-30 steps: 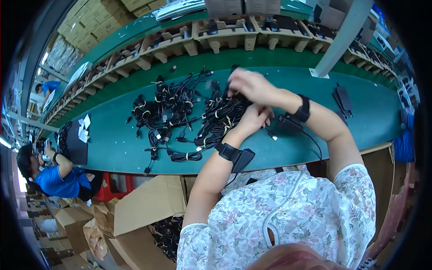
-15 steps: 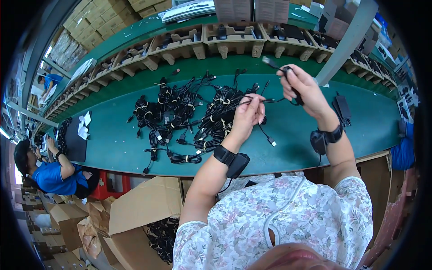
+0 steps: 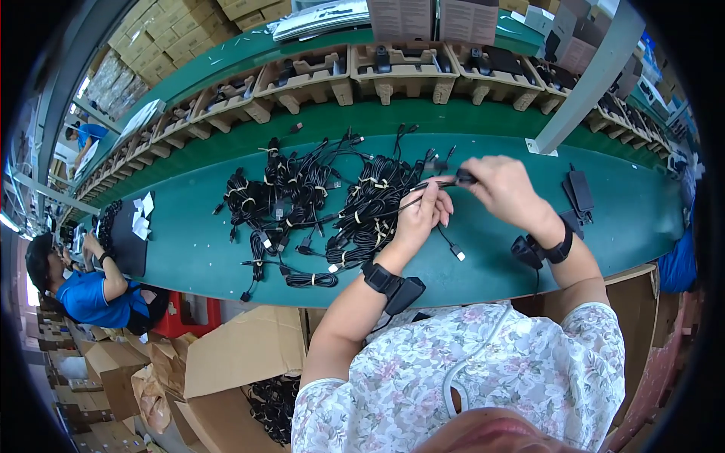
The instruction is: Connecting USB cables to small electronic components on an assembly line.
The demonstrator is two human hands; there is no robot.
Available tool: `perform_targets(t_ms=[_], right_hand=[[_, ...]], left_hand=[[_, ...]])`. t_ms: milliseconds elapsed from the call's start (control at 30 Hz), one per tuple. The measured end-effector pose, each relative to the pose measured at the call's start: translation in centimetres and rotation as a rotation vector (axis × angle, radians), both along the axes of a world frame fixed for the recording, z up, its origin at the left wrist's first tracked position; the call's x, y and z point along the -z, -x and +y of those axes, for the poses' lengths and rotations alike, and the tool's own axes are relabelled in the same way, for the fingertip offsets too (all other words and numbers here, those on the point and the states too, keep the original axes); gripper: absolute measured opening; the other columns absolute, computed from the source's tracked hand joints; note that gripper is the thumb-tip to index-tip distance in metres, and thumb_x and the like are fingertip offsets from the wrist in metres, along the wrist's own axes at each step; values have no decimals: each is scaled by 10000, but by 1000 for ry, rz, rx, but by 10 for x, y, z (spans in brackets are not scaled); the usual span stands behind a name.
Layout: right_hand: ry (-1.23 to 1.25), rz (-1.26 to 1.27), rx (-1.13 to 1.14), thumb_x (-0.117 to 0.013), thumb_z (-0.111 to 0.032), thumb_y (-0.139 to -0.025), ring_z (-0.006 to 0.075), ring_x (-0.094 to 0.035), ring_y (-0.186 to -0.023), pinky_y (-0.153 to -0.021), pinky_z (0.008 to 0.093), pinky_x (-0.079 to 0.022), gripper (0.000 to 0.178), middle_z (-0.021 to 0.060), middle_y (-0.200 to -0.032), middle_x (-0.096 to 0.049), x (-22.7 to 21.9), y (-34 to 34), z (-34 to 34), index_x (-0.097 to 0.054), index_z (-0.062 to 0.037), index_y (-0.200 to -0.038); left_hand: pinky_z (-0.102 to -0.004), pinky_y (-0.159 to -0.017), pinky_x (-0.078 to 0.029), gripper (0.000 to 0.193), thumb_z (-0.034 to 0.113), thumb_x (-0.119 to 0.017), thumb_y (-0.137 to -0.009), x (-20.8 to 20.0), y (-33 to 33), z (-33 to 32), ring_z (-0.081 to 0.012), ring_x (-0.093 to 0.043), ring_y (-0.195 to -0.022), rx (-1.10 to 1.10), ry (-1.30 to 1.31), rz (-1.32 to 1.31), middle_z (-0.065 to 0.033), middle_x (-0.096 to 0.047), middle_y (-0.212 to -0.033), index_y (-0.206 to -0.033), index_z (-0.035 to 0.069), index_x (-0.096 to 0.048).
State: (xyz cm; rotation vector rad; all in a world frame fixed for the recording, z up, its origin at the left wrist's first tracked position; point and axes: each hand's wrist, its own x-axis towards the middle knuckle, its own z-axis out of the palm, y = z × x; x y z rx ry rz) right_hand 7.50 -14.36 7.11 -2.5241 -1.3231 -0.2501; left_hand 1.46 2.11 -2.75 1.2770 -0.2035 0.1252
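My left hand (image 3: pixel 418 220) pinches a black cable (image 3: pixel 447 181) between thumb and forefinger, its other fingers loosely curled. To its right, my right hand (image 3: pixel 504 190) is closed on the same cable, on a dark part that its fingers largely hide. Beside and under my left hand lies a heap of black cable bundles (image 3: pixel 376 177), several tied with pale bands. One loose cable end with a light USB plug (image 3: pixel 458 254) rests on the green table just below the hands. More tied bundles (image 3: pixel 245 198) lie farther left.
Along the back of the table runs a row of brown pulp trays (image 3: pixel 404 66) holding black devices. A black power adapter (image 3: pixel 581 190) lies at the right, near a grey metal post (image 3: pixel 585 83). An open carton (image 3: pixel 245 351) stands below the near edge. At far left a person in blue (image 3: pixel 102 298) works.
My right hand has come down and toward my left hand, drawing the cable's held part nearer. My left hand stays almost in place, still pinching.
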Motion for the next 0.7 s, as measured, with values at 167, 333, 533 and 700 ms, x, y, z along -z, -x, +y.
perform_targets(t_ms=[167,333,533,700], right_hand=[[-379,205,205,-580,-180,-844,239,-559,-649,-586,318,-433,204,128,-740,-579,-4,-54,1,-525,-24,-964],[-387,239,350,-540,-219,-873,290,-577,-691,-602,362,-440,223,171,-777,-594,-19,-146,0,-520,-20,-972],[-53,-259,607,-500,-208,-851,363,-604,-843,-693,427,-486,221,191,-884,-634,-28,-238,14,-572,-12,-921],[441,-220,593,-507,-140,-811,336,-618,-862,-712,408,-499,194,185,-937,-635,-26,-275,16,-629,-41,-924]], left_hand=[[-165,-410,-312,334,270,-359,-972,-3,1,-1,-64,-493,-503,1,18,44,-43,-565,-698,-1054,1,-540],[-160,-415,-306,327,266,-353,-974,2,1,-4,-57,-491,-509,43,-20,43,-46,-569,-701,-1037,6,-540],[-161,-428,-315,311,251,-357,-973,4,2,-3,-53,-487,-516,49,-47,5,-45,-570,-700,-1013,8,-546],[-162,-438,-320,295,233,-361,-973,6,1,-4,-49,-483,-522,48,-50,27,-43,-571,-702,-999,8,-551]])
